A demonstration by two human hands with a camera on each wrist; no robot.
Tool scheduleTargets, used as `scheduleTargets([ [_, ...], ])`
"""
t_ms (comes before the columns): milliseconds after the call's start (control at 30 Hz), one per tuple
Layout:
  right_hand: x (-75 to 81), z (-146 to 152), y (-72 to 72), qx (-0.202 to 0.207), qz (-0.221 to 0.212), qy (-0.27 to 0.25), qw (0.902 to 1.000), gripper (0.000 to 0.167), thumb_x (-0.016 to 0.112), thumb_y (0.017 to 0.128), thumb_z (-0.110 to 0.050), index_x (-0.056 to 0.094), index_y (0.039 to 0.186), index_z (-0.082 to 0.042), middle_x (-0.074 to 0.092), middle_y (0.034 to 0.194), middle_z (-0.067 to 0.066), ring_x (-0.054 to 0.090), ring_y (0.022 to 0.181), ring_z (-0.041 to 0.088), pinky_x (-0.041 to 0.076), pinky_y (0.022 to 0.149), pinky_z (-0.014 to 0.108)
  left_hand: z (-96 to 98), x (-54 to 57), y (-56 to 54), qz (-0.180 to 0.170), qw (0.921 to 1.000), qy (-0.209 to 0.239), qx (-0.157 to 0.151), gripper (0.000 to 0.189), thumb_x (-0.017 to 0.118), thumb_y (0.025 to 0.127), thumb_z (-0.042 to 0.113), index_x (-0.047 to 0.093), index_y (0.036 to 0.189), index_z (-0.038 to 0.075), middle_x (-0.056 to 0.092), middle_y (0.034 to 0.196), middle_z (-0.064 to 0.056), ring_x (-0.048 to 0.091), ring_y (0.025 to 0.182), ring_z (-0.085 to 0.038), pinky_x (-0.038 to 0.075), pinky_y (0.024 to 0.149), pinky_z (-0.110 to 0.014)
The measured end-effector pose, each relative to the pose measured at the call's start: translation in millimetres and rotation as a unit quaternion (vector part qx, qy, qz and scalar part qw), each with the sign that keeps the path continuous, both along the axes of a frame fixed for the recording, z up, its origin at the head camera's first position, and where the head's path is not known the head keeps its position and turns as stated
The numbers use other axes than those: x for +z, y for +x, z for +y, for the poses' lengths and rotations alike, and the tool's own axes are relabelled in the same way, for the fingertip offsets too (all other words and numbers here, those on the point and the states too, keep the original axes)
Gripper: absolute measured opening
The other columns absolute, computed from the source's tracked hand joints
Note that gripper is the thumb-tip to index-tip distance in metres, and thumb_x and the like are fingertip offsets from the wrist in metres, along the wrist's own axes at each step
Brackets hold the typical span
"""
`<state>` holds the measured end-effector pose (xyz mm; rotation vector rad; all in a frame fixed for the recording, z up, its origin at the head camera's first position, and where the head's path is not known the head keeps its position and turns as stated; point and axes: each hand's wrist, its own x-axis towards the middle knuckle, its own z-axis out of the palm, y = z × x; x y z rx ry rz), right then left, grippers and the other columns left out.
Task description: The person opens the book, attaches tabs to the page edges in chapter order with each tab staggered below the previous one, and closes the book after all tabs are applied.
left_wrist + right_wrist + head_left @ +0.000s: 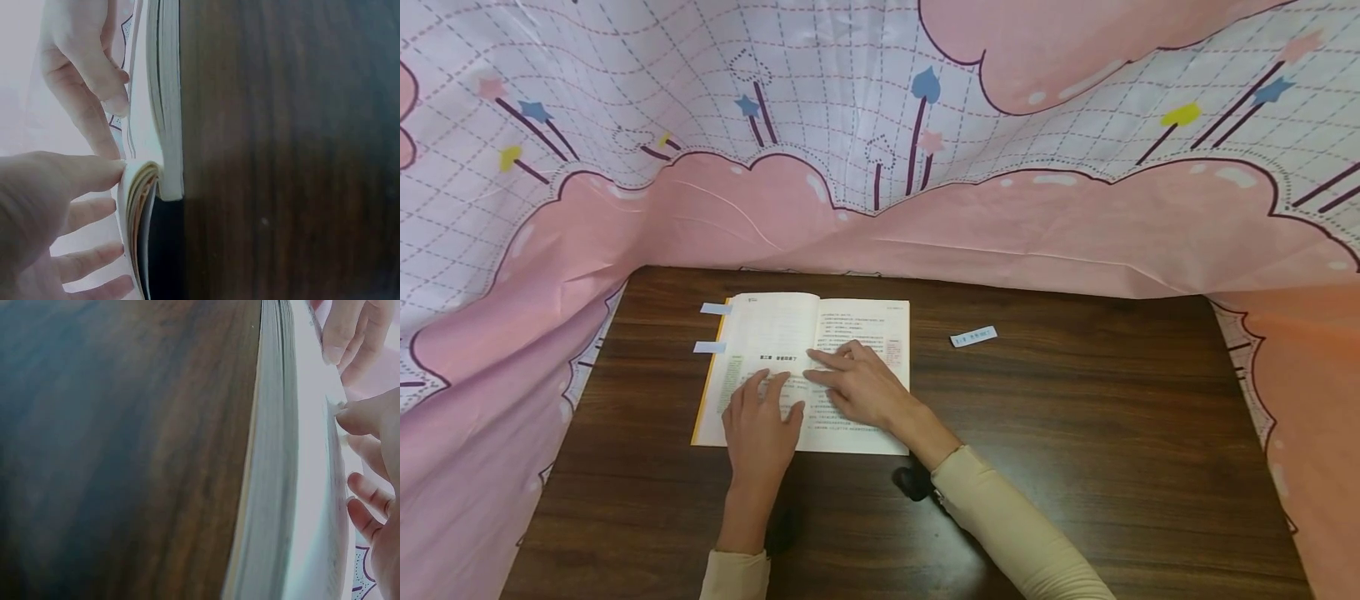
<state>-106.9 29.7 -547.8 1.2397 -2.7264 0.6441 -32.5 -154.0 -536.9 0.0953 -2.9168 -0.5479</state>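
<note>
An open book (pixel 865 442) lies on the dark table, its left page (pixel 772 321) headed by a bold line of print partway down. My left hand (pixel 762 425) rests on the lower half of that page, fingers spread. My right hand (pixel 865 387) reaches across the right page, its extended fingertips touching the paper beside the gutter. In the left wrist view, the left thumb (pixel 94 172) lies at the bend of the pages near the spine. From the right wrist view, the right fingertips (pixel 357 417) meet the page above the thick page block (pixel 269 462).
Two pale blue paper tabs (pixel 716 308) stick out from the book's left edge. A blue slip (pixel 973 336) with handwriting lies on the table (pixel 1090 417) to the right. A small black object (pixel 912 482) sits by the right wrist. Patterned pink cloth (pixel 1000 233) hangs around the table.
</note>
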Motion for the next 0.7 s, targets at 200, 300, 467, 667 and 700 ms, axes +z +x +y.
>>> scheduleTargets([
  [200,-0.3,-0.9,-0.8,0.001,0.005,-0.008,1.0,0.041,0.065,0.095,-0.02,0.064,0.135,-0.024,0.05,0.149,-0.001,0.053,0.108,0.019,0.044,0.089,0.034,-5.2,-2.9,0.6,0.001,0.9999,0.006,-0.009,0.056,0.083,0.081,0.023,0.063,0.132,0.009,0.048,0.142,-0.021,0.041,0.131,-0.042,0.031,0.105,-0.064],
  [300,-1.4,-2.0,-2.1,-0.002,0.005,-0.011,0.9999,0.04,0.066,0.095,-0.024,0.064,0.135,-0.024,0.05,0.149,-0.001,0.052,0.109,0.02,0.043,0.089,0.035,-7.7,-4.2,1.0,-0.015,0.9998,0.009,-0.007,0.058,0.081,0.083,0.027,0.061,0.135,0.01,0.043,0.148,-0.021,0.036,0.137,-0.045,0.026,0.106,-0.069],
  [467,-2.6,-2.7,-3.5,-0.013,0.005,0.012,0.9998,0.044,0.065,0.096,-0.031,0.06,0.139,-0.027,0.046,0.152,-0.003,0.047,0.128,0.026,0.039,0.1,0.043,-11.8,-7.4,2.7,-0.047,0.9988,0.008,-0.011,0.064,0.077,0.087,0.033,0.054,0.143,0.013,0.036,0.155,-0.02,0.027,0.143,-0.047,0.019,0.106,-0.075],
  [667,-5.8,-3.4,-3.7,-0.017,0.003,0.046,0.9988,0.046,0.061,0.098,-0.037,0.056,0.143,-0.03,0.039,0.157,-0.004,0.031,0.144,0.033,0.032,0.109,0.051,-16.3,-12.3,5.5,-0.081,0.9964,-0.008,-0.025,0.067,0.07,0.092,0.039,0.045,0.15,0.016,0.028,0.16,-0.018,0.019,0.147,-0.045,0.012,0.105,-0.079],
  [700,-7.0,-3.5,-3.7,-0.017,0.007,0.05,0.9986,0.046,0.06,0.098,-0.038,0.055,0.143,-0.03,0.038,0.157,-0.004,0.031,0.144,0.033,0.031,0.109,0.052,-16.6,-12.8,5.7,-0.088,0.9957,-0.01,-0.027,0.068,0.068,0.093,0.04,0.043,0.151,0.016,0.027,0.16,-0.018,0.017,0.147,-0.045,0.011,0.105,-0.079],
])
